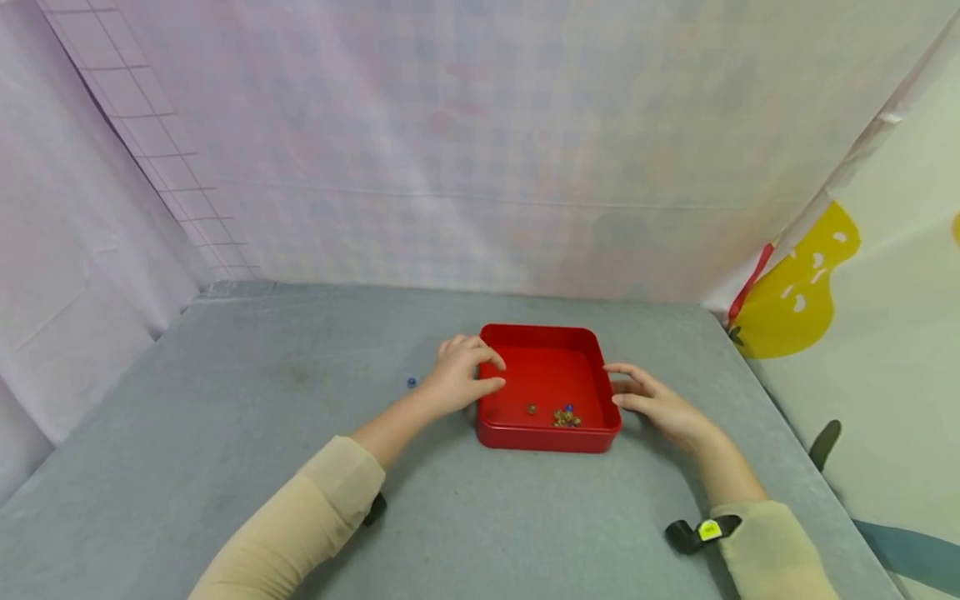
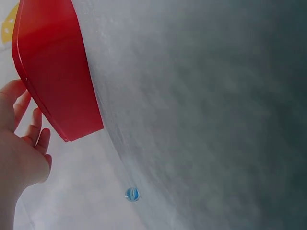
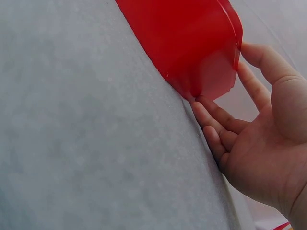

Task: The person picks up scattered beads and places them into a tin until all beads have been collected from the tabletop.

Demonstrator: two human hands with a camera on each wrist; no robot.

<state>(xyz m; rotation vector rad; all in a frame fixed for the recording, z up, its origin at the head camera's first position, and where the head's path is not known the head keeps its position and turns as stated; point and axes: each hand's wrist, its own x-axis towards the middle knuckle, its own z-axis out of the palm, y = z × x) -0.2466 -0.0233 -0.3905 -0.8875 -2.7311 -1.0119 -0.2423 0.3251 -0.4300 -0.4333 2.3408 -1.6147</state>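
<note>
A shallow red square box (image 1: 543, 439) with rounded corners stands on the table between both hands. Inside it, near the front wall, lies a small cluster of glass marbles (image 1: 566, 417), brownish and blue, with one loose marble (image 1: 532, 409) left of them. My left hand (image 1: 459, 377) is at the box's left rim, its thumb and fingers spread apart and reaching over the edge. On the opposite side my right hand (image 1: 663, 408) touches the right wall; in the right wrist view its fingertips (image 3: 246, 49) meet the rim and lower fingers reach the box's base.
A single blue marble (image 1: 412, 382) lies outside the box, left of my left hand. The grey cloth-covered table (image 1: 225, 467) runs back to a pale checked curtain (image 1: 450, 167). At the right hangs a white cloth with a yellow print (image 1: 795, 308).
</note>
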